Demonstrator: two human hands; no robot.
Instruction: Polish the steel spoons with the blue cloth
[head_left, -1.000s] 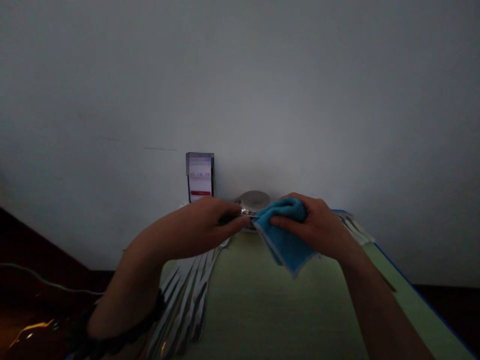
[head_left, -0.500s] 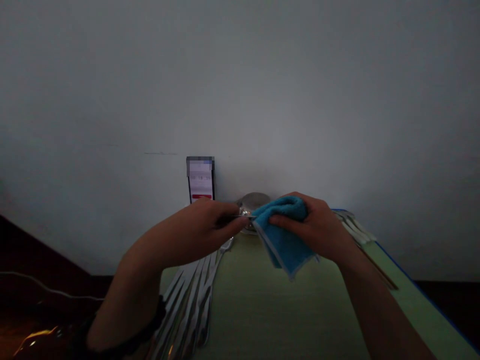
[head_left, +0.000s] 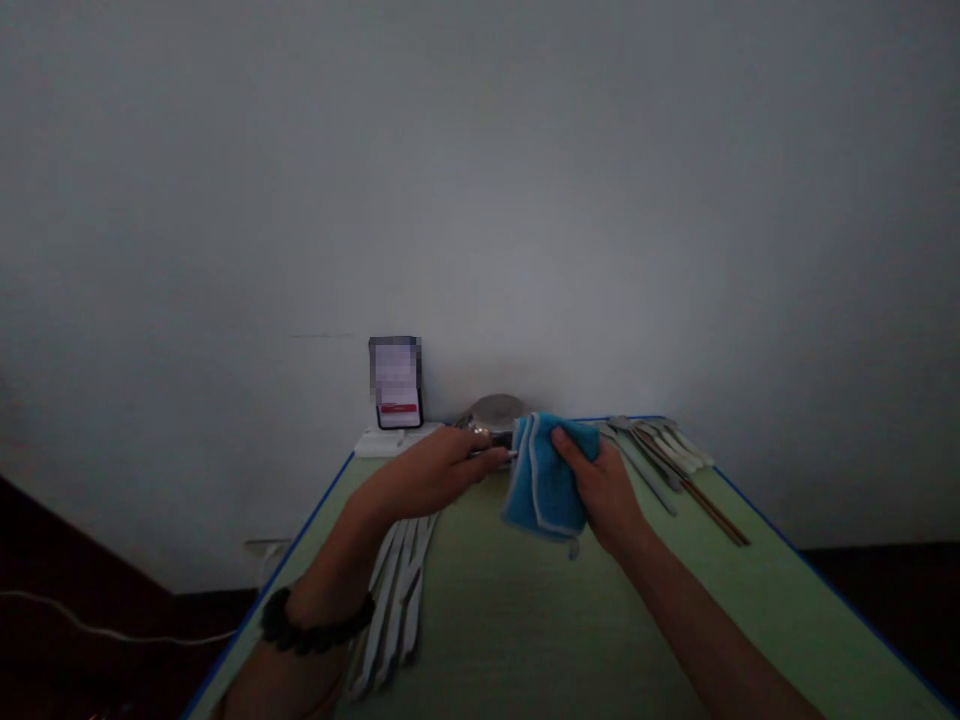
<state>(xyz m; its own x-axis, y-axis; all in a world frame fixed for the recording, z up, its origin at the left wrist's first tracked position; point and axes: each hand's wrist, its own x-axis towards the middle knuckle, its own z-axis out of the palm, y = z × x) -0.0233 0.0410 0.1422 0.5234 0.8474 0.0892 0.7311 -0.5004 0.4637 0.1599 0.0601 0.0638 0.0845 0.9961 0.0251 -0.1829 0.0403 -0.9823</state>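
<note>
My left hand [head_left: 439, 470], with a dark beaded bracelet at the wrist, pinches a thin metal utensil [head_left: 512, 455]. Its far end runs into a blue cloth [head_left: 551, 485] with pale edging, so its kind is hidden. My right hand [head_left: 609, 492] grips that cloth, thumb on top, and the cloth hangs folded over the table's middle. Under and beside my left forearm lie several long metal pieces of cutlery [head_left: 390, 600]. Just beyond my hands, by the wall, sits a round metal vessel [head_left: 499, 408], partly covered by the left fingers and the cloth.
A phone [head_left: 398, 385] leans upright on a white stand [head_left: 379, 442] at the back left. At the back right lie more metal utensils [head_left: 645, 470], brown chopsticks [head_left: 716, 515] and several white-handled pieces [head_left: 679, 445]. The green table [head_left: 525, 620] has blue edges and meets a wall.
The view has shifted, showing more of the table. Both hands appear closer together, and the cloth is turned so that it hangs more upright in my right hand. Both grips persist.
</note>
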